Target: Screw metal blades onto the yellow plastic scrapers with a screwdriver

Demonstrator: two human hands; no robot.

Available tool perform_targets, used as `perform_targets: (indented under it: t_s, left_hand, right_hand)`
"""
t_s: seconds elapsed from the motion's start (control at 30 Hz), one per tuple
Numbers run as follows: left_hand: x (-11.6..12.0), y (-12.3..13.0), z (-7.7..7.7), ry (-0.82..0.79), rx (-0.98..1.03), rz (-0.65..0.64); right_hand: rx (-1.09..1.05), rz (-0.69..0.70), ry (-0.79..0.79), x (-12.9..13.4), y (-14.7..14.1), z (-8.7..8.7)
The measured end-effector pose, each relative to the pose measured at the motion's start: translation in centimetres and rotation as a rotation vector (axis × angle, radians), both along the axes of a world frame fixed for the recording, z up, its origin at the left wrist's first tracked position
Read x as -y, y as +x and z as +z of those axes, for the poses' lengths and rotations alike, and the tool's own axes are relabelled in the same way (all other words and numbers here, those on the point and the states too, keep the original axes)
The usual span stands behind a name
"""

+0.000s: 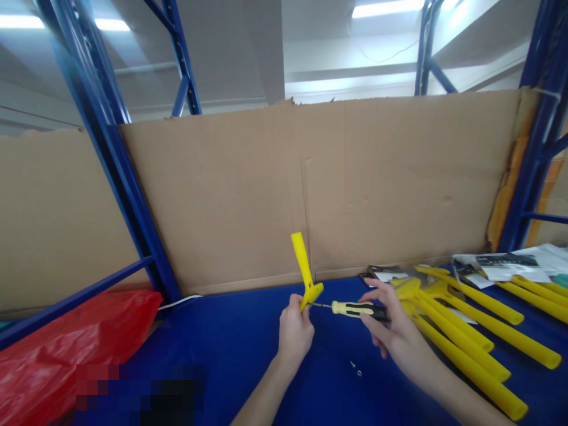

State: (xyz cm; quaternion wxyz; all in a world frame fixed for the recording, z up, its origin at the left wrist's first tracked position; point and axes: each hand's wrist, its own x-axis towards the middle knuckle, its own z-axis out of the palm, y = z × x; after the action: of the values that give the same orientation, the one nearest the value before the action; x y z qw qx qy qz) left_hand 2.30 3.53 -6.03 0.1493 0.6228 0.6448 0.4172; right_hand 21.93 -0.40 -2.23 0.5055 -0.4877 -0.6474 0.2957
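My left hand is closed around the lower end of a yellow tool part, whose tubular handle points upward. In my right hand, the thumb and fingers hold the black end of a screwdriver with a cream and black handle. Its shaft runs level to the left, and the tip meets the yellow part just above my left fingers; the exact contact spot is too small to make out. Below the screwdriver, a small screw and a nut lie on the blue table surface.
Several yellow long-handled tools lie on the right, close to my right forearm. Behind them are packages with black labels. Red plastic sheeting is at the left. A cardboard panel stands behind, between blue rack posts.
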Motion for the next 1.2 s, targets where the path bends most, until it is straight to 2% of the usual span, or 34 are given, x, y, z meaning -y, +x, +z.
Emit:
perform_targets:
  t_s: [0.07, 0.17, 0.33, 0.5, 0.67, 0.83, 0.97, 1.03, 1.2]
  left_hand:
    - [0.12, 0.12, 0.10, 0.017, -0.045, -0.017]
    - [0.21, 0.19, 0.28, 0.017, -0.046, 0.002]
    - [0.20, 0.11, 0.35, -0.014, 0.019, 0.020]
    - [0.30, 0.15, 0.27, 0.025, -0.043, -0.013]
    - [0.13, 0.02, 0.11, -0.014, 0.014, 0.017]
    - [0.08, 0.15, 0.09, 0.012, -0.033, -0.002]
    - [0.00, 0.14, 0.17, -0.018, 0.019, 0.018]
    - [0.04, 0.19, 0.22, -0.025, 0.021, 0.009]
    - [0.27, 0.32, 0.36, 0.017, -0.039, 0.015]
  right_hand:
    - [0.086, -0.063, 0.068, 0.00, 0.05, 0.15]
    - [0.202, -0.156, 0.086, 0.29, -0.08, 0.25]
    - [0.178, -0.094, 0.155, 0.27, -0.21, 0.29]
    - [0.191, -0.151, 0.004, -0.33, 0.33, 0.24]
    - [0.056, -0.014, -0.017, -0.20, 0.42, 0.11]
    - [0.120, -0.107, -0.071, -0.09, 0.35, 0.48]
    - [0.087, -0.043, 0.061, 0.34, 0.23, 0.49]
    - [0.140, -0.057, 0.106, 0.43, 0.13, 0.50]
    - [0.239, -0.176, 0.035, 0.32, -0.02, 0.25]
